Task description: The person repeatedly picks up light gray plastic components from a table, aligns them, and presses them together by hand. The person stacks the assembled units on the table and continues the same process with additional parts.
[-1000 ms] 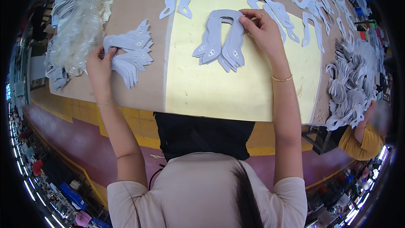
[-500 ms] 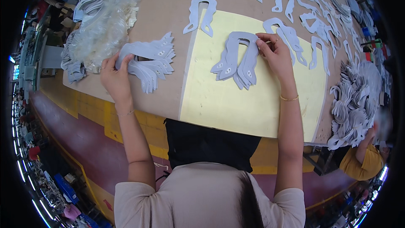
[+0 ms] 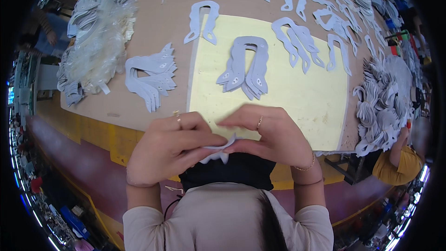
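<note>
Close to my body, in front of the table's near edge, both hands hold a small, curved grey cut piece (image 3: pixel 217 157), partly hidden by the fingers. My left hand (image 3: pixel 167 146) pinches it between thumb and fingers. The thumb of my right hand (image 3: pixel 276 137) presses on its other end, with the forefinger raised and blurred. Beyond them, a fanned stack of grey U-shaped pieces (image 3: pixel 236 60) lies on a yellow sheet (image 3: pixel 297 107). Left of it, a second fanned stack (image 3: pixel 151 65) rests on the brown tabletop (image 3: pixel 107 107). Neither stack is touched.
Single U-shaped pieces (image 3: pixel 194 22) are spread along the far side. Crumpled clear plastic (image 3: pixel 104 42) lies over grey bundles at the left. More bundles (image 3: pixel 383 116) are heaped at the right edge, near a person in a yellow top (image 3: pixel 395 169).
My left hand has left the left stack and my right hand the middle stack. Both have drawn back toward my body and now hold a grey piece together.
</note>
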Motion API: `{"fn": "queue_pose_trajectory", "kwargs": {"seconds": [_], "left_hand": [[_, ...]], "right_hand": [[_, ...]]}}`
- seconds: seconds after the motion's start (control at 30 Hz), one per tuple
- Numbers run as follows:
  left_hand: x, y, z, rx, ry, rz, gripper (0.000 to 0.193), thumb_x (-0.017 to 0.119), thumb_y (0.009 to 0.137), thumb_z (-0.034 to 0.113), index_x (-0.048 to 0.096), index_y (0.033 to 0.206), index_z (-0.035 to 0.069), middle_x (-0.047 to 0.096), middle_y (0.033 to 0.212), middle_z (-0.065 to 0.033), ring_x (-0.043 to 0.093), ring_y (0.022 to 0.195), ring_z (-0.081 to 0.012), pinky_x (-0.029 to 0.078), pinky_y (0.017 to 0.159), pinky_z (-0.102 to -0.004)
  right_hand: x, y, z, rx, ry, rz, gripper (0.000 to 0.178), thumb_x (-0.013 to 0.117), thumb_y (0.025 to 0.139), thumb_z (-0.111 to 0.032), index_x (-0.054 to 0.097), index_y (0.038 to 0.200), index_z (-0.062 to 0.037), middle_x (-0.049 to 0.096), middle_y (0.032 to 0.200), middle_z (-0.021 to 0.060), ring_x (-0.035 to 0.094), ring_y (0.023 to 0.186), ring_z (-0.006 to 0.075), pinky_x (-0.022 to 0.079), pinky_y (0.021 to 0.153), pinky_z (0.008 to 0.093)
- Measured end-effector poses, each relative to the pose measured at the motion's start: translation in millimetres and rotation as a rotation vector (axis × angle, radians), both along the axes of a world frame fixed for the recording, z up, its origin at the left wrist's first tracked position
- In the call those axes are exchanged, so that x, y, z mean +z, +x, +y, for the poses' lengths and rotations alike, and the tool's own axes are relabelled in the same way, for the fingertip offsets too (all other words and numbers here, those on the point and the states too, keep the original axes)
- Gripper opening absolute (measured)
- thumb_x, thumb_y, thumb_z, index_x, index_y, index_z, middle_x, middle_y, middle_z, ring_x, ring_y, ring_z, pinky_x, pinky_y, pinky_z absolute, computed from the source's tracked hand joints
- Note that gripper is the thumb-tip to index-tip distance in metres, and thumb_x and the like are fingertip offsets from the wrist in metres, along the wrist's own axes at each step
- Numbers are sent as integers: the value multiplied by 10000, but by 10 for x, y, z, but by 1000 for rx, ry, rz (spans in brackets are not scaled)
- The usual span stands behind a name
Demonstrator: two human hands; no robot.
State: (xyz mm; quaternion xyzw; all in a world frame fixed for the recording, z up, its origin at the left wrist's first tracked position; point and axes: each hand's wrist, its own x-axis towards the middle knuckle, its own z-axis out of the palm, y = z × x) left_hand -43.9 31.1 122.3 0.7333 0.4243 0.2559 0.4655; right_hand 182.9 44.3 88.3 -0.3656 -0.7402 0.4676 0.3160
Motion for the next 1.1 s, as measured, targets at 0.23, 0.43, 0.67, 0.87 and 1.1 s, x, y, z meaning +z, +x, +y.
{"fn": "queue_pose_trajectory", "kwargs": {"seconds": [0.23, 0.43, 0.67, 0.87, 1.1], "left_hand": [[-871, 359, 673, 16, -290, 31, 259, 802, 798, 122, 731, 1006, -15, 695, 813, -61, 615, 742, -100, 498, 685, -247], [-1161, 381, 697, 88, -291, 8, 278, 794, 830, 100, 712, 1068, -18, 703, 889, -36, 598, 752, -60, 500, 704, -205], [-1198, 407, 672, 180, -313, -99, 215, 794, 831, 101, 757, 1009, -14, 695, 779, -14, 574, 703, -40, 450, 636, -184], [-1229, 415, 665, 215, -321, -137, 172, 792, 827, 89, 771, 964, -13, 685, 746, -3, 545, 665, -36, 414, 596, -180], [-1286, 400, 684, 217, -288, -137, 168, 801, 814, 81, 768, 946, -17, 684, 746, 0, 537, 650, -37, 403, 575, -186]], "right_hand": [[-586, 435, -9, -282, -261, -279, 143, 758, 846, -109, 730, 939, -4, 667, 783, 69, 632, 690, 129, 497, 656, 256], [-829, 460, -33, -406, -226, -237, 150, 736, 872, -119, 730, 959, 3, 650, 805, 65, 582, 671, 128, 480, 648, 264], [-852, 476, -7, -424, -225, -212, 164, 733, 866, -140, 738, 950, 1, 645, 821, 83, 583, 639, 168, 474, 623, 290], [-911, 494, 22, -429, -144, -228, 151, 737, 861, -162, 755, 921, -24, 624, 781, 71, 590, 628, 174, 469, 609, 288], [-952, 508, 40, -414, -111, -224, 142, 748, 847, -165, 765, 920, -44, 620, 769, 59, 595, 628, 167, 467, 604, 282]]}}
